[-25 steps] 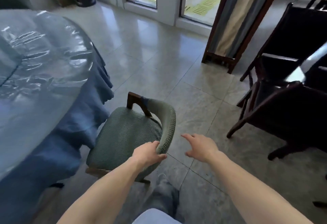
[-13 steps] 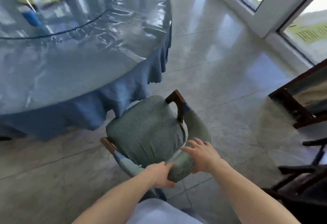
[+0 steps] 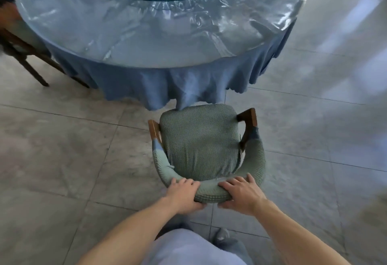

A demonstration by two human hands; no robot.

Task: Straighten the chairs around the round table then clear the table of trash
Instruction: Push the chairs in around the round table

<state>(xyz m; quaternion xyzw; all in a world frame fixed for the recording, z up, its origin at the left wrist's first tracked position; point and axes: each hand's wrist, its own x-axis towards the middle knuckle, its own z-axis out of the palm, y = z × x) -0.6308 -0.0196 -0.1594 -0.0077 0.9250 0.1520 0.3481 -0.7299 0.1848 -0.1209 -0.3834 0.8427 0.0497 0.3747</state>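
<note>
Across the upper frame spreads one round table draped in blue cloth under clear plastic (image 3: 146,40), its front hem touching the seat edge of one green padded wooden-armed chair (image 3: 201,141) at centre. Both the left hand (image 3: 184,193) and right hand (image 3: 240,194) clamp its curved backrest. Chair-straightening seems underway; next, probably a straight push inward. One dark wooden chair (image 3: 25,55) stands upper left.
</note>
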